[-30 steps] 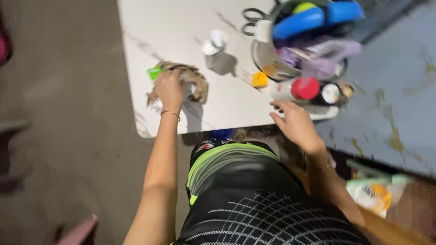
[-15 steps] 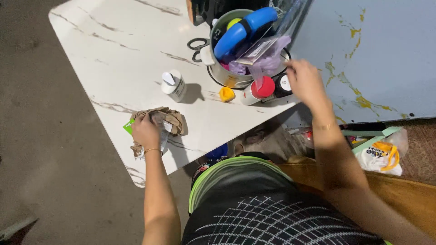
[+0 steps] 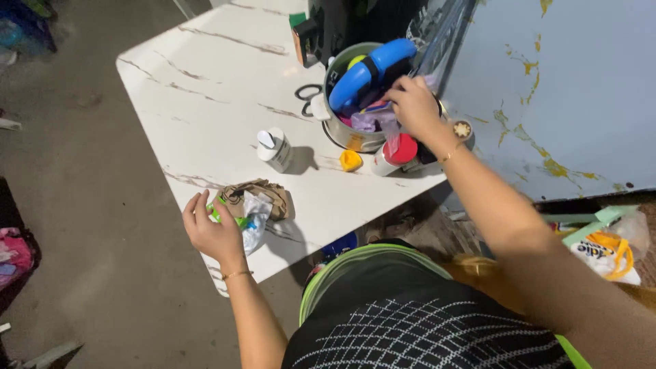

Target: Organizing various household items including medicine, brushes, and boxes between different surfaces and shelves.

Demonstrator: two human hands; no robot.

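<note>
Reaching into the metal pot (image 3: 355, 137) at about one o'clock on the white marbled table (image 3: 225, 82), the right hand (image 3: 413, 106) has its fingers curled down among the pot's contents, close to a purple bag (image 3: 372, 121) and below a blue handle (image 3: 369, 68); whether those fingers are clamped on anything cannot be told. Just at five o'clock from the pot lies a red-capped bottle (image 3: 395, 152), and a small yellow cap (image 3: 350, 160) sits at six o'clock from it. The left hand (image 3: 212, 232), at the table's near edge around seven o'clock, has its fingers spread apart and touches a crumpled wad of brown paper and clear plastic (image 3: 256, 205), with a green scrap (image 3: 229, 217) under the fingertips. A small white bottle (image 3: 275, 149) stands between wad and pot. Black scissors (image 3: 307, 99) lie at nine o'clock from the pot.
</note>
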